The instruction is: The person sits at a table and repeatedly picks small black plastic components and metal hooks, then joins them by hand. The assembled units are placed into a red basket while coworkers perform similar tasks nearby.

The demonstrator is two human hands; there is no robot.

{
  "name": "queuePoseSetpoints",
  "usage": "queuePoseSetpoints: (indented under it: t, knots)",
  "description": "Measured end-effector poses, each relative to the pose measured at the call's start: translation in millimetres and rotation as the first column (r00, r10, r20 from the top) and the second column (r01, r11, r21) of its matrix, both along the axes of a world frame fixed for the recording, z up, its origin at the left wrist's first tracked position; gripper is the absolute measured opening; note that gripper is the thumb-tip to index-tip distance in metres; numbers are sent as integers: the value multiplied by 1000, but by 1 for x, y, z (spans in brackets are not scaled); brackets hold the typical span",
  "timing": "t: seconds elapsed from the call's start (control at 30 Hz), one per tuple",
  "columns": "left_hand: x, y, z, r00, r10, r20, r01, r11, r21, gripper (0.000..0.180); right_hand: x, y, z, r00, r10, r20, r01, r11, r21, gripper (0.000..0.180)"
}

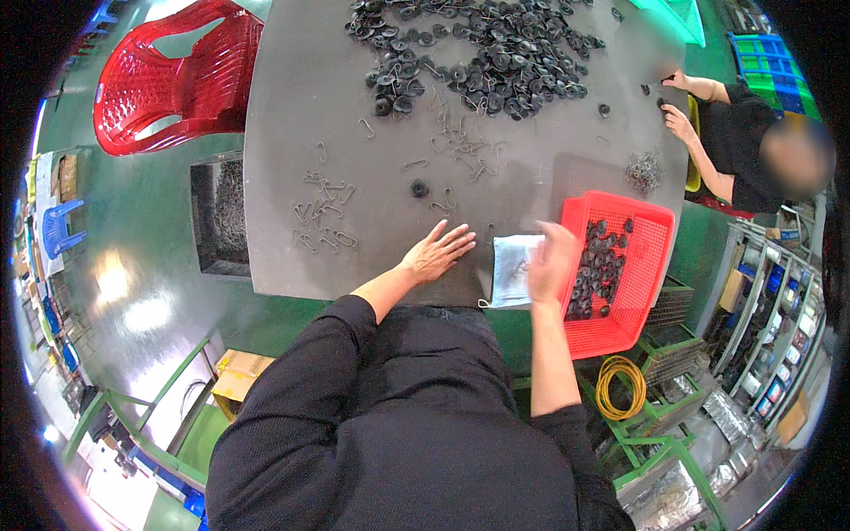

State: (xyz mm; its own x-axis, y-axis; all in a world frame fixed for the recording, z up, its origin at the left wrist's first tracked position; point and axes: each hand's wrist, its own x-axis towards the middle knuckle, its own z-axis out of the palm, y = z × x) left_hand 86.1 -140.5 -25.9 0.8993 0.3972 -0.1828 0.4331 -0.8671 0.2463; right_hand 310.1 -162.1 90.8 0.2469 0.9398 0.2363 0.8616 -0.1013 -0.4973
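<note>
My left hand [438, 251] lies on the grey tabletop with its fingers spread, holding nothing. Just beyond its fingertips are a bent wire hook [443, 202] and a single black round piece [419, 188]. My right hand [551, 263] is smeared by motion over the right edge of a light blue face mask [511, 258], whose loop hangs at the table's near edge. Whether those fingers hold anything is hidden by the blur. To the right of that hand stands a red plastic basket [627, 329] with many black round pieces [600, 265] in it.
A large heap of black round pieces with hooks [505, 62] covers the far table. Loose wire hooks [326, 199] lie to the left. At right, a co-worker [744, 133] handles small black pieces beside a pile of small metal parts [644, 171]. A red chair [177, 84] stands left.
</note>
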Motion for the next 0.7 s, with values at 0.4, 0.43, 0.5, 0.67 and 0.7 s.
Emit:
queuePoseSetpoints:
  t: [0.4,0.43,0.5,0.67,0.7]
  knots:
    - [-23,0,2,996,93,2,-92,995,-30,56,-116,130,-105,697,712,85,-529,590,-610,22]
    - [-12,-13,1,998,69,8,-68,995,-73,55,-109,113,-110,757,651,54,-518,649,-557,20]
    - [20,6,-8,999,36,19,-35,997,-65,52,-97,114,-116,849,527,25,-480,791,-379,18]
    - [92,61,-31,1000,-11,-6,12,991,132,54,-50,132,-49,932,199,-301,-267,941,-206,19]
    - [100,75,-30,999,-13,-51,21,988,155,53,-35,134,-33,930,126,-345,-205,958,-202,18]
